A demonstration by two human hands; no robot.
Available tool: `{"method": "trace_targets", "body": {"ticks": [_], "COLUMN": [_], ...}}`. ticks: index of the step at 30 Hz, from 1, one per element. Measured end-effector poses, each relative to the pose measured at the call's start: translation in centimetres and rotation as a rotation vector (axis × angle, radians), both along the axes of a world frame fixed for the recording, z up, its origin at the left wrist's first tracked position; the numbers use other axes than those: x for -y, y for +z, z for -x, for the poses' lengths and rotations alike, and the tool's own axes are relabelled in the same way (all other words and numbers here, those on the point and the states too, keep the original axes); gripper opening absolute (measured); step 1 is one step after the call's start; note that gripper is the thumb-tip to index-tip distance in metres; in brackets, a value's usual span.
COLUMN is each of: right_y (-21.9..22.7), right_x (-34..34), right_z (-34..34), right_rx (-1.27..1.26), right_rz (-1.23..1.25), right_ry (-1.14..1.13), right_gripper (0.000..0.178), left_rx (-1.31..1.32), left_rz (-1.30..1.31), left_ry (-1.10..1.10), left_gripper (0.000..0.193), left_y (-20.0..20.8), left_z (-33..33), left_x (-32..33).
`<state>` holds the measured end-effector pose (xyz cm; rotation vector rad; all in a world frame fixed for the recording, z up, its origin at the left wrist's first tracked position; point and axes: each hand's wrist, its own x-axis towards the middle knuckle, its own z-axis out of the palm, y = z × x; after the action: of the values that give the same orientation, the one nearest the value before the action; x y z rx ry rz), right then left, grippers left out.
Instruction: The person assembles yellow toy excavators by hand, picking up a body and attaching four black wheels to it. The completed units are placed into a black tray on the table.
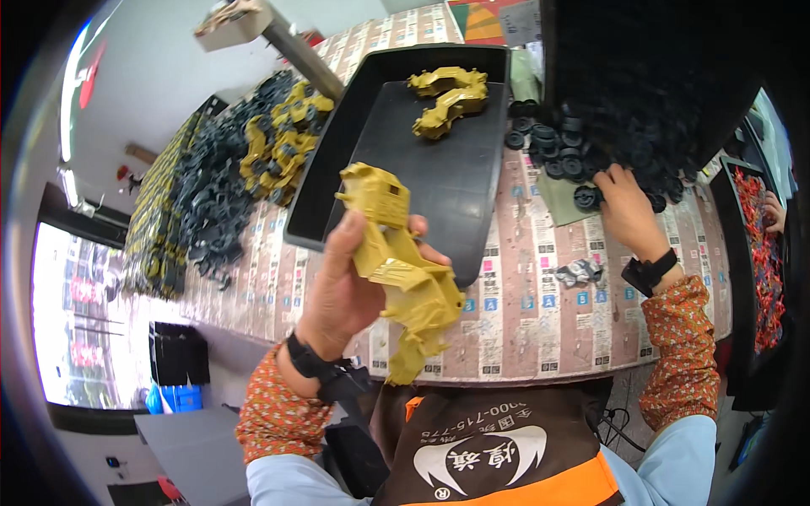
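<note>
Two mustard-yellow moulded plastic toy vehicle bodies (447, 94) lie on the far end of the flat black plastic tray (460, 181) in front of you, set apart from the loose stock as though finished or waiting their turn. Your left hand (342, 291) lifts a third mustard-yellow plastic toy vehicle shell (401, 270) above the near edge of the bench (540, 312), its fingers (350, 232) clamped round the upper block of the body with the thumb behind, so the lower end hangs free and tilted toward you, a hold that leaves the underside open. Your right hand (629, 211) reaches away to the right into the heap of small black plastic wheels (561, 152) spilled beside a big dark bin (650, 76); its fingertips rest on one black wheel (587, 198) at the edge of the heap, but whether they have closed on it you cannot tell, since the knuckles hide the grip. A small grey metal cluster (580, 271) sits on the patterned bench cover just beside your right wrist, within easy reach. At the far left, rows of dark grey and yellow assembled toy parts (245, 160) are stacked well apart from your working space. Another person's hand (774, 211) shows at the right edge over a tray of red pieces (764, 253).
</note>
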<state>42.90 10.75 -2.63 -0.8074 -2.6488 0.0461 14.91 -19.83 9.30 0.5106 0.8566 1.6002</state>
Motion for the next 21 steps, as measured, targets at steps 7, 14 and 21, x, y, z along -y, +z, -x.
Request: {"method": "trace_targets", "body": {"ticks": [7, 14, 21], "right_y": [0.7, -1.6, -2.1], "right_x": [1.4, 1.4, 0.4], "right_z": [-1.8, -3.3, -3.3], "right_rx": [0.023, -0.079, -0.167], "right_rz": [0.003, 0.082, 0.116], "right_ry": [-0.005, -0.048, -0.030], "right_gripper": [0.037, 0.051, 0.048], "left_rx": [0.213, -0.040, 0.257], "left_rz": [0.016, 0.097, 0.025], "left_ry": [-0.053, 0.066, -0.079], "left_gripper": [0.056, 0.059, 0.068], "left_y": [-4.1, -3.2, -4.5], "left_z": [-2.9, -6.5, -7.4], "left_x": [4.2, 5.1, 5.4]}}
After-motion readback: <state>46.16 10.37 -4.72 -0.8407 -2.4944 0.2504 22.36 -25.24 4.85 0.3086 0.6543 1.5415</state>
